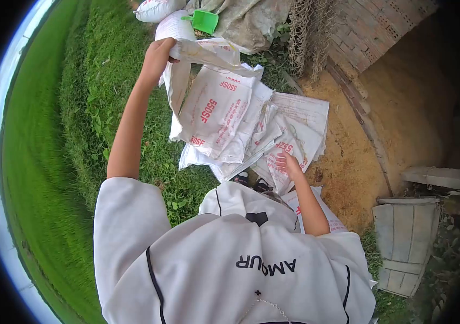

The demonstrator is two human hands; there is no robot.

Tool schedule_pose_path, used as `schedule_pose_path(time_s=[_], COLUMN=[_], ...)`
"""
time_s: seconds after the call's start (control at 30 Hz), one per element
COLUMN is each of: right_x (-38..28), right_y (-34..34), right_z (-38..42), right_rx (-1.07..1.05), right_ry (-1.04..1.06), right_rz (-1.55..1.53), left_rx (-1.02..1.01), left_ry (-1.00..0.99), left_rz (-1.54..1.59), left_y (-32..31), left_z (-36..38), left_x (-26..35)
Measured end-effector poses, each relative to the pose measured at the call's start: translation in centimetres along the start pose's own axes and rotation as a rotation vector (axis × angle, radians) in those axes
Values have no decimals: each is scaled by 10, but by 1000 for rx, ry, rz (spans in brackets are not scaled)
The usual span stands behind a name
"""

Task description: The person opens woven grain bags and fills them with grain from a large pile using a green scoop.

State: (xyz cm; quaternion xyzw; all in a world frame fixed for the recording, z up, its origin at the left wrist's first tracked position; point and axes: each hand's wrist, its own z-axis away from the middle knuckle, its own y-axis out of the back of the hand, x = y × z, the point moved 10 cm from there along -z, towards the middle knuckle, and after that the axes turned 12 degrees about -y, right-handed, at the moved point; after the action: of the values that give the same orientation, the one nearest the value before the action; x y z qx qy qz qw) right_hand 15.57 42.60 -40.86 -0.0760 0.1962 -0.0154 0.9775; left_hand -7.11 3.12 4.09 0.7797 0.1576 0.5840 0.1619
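My left hand (pixel 158 58) is raised at the far side, its fingers wrapped round the edge of a white woven sack (pixel 186 100). That sack hangs open from the hand, with red "550SF" print on it. Near my body, my right hand (pixel 288 164) is open, fingers stretched out over a flat sack (pixel 297 141) printed "552F". Between the hands lies an overlapping pile of flat sacks (pixel 262 127). Another printed sack (pixel 327 208) lies beside my right forearm.
Filled white sacks (pixel 176 26) and a green dustpan (pixel 205 21) are at the far end. Netting (pixel 313 38) hangs by a brick wall (pixel 373 32). A yellowish heap (pixel 408 124) lies behind a low edge at right, near a worn panel (pixel 405 232). Grass (pixel 105 81) is on the left.
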Motion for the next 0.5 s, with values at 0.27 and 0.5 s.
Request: schedule_pose_path(time_s=[0.27, 0.5], right_x=[-218, -153], right_y=[-127, -21], right_z=[118, 37], right_rx=[-383, 69], right_ry=[210, 408], right_rz=[-472, -66], left_rx=[-417, -641], left_ry=[126, 420], left_rz=[136, 538], left_y=[-207, -325], left_z=[136, 263], left_x=[29, -30])
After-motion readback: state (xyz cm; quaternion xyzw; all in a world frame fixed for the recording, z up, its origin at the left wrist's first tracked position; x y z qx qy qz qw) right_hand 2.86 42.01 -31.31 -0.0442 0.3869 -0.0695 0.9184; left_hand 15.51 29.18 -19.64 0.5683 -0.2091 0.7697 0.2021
